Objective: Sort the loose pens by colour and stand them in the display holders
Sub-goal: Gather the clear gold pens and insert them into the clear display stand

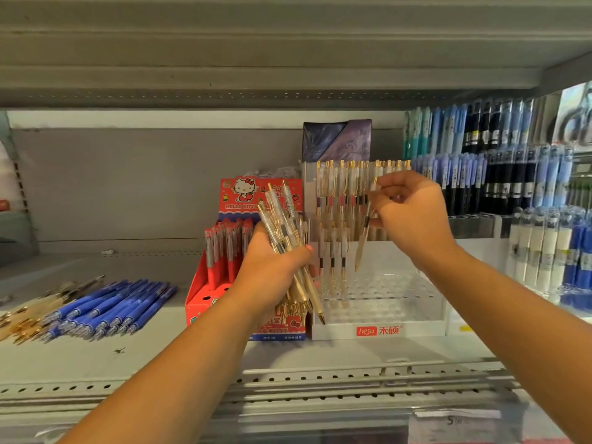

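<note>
Position: one camera worn on the person's head, facing a shop shelf [160, 357].
Facing: forward and slightly down; the upper shelf [256, 43] fills the far top.
Nearness: close, with the left hand [272, 270] and right hand [413, 216] mid-frame.
Lens: wide-angle.

Clear glossy plastic holder [416, 302], seemingly gold-metal-trimmed pens [288, 251]

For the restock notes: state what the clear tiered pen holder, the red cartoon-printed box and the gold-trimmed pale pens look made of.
Clear tiered pen holder: glossy transparent plastic, likely acrylic; pens show through. Red cartoon-printed box: printed card, apparently; flat folded panels. Gold-trimmed pale pens: translucent plastic barrels; shiny gold clips and tips, metal or plating unclear.
</note>
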Motion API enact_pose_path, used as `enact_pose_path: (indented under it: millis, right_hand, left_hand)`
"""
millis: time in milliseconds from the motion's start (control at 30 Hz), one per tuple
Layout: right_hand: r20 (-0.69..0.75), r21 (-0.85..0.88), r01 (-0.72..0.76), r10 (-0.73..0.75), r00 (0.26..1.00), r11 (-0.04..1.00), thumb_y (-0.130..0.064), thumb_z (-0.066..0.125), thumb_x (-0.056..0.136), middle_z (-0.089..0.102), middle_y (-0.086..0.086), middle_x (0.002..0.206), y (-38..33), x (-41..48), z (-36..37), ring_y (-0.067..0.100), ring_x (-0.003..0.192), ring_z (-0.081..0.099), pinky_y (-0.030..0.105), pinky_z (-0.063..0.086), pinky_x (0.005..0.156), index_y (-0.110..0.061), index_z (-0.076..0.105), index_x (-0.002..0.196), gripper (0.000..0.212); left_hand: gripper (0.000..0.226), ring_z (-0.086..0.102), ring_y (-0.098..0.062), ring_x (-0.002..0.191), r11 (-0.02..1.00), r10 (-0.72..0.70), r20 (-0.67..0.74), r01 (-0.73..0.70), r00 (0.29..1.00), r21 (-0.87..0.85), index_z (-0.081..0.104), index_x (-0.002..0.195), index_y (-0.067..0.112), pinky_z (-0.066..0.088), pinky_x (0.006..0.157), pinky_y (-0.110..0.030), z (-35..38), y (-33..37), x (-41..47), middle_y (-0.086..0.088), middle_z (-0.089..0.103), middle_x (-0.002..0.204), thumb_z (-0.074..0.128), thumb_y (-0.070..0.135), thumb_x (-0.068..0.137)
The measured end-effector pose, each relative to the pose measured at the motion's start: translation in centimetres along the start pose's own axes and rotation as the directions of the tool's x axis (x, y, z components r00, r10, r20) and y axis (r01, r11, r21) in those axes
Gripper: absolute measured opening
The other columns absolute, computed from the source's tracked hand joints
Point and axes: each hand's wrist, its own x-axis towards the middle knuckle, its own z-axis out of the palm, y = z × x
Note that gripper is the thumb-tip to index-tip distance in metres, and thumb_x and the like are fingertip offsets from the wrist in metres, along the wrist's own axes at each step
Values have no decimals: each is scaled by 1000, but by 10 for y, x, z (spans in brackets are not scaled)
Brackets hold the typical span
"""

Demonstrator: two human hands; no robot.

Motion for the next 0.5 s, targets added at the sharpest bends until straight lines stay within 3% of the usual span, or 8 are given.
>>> enact_pose_path:
  millis: [133, 367, 500]
  right_hand:
    - [48, -50, -34, 37, 998, 998, -3, 64, 90, 66, 1, 97, 16, -1, 2, 23, 86, 68, 47, 61, 72, -18, 62, 104, 21]
    - [61, -35, -45, 47, 997, 998, 5, 60, 90, 63, -5, 92, 24, 1, 6, 24, 91, 68, 42, 63, 67, -23, 61, 99, 30]
    - [46, -48, -22, 24, 999, 999, 6, 60, 91, 63, -4, 93, 30, 2, 8, 24, 93, 66, 46, 61, 73, -17, 62, 105, 27]
  left_hand:
    - [39, 71, -4, 77, 1000, 13, 0, -13, 1000, 28, 54, 109, 36, 54, 52, -18, 1, 0, 0, 15, 73, 87, 71, 8, 87]
    - [41, 70, 2, 79, 998, 24, -6, -24, 1000, 56, 53, 112, 37, 51, 54, -13, 1, 0, -1, 20, 73, 89, 72, 12, 87]
    - [39, 69, 4, 78, 998, 29, -3, -29, 1000, 64, 53, 108, 37, 52, 55, -15, 1, 0, -2, 22, 72, 87, 73, 12, 86]
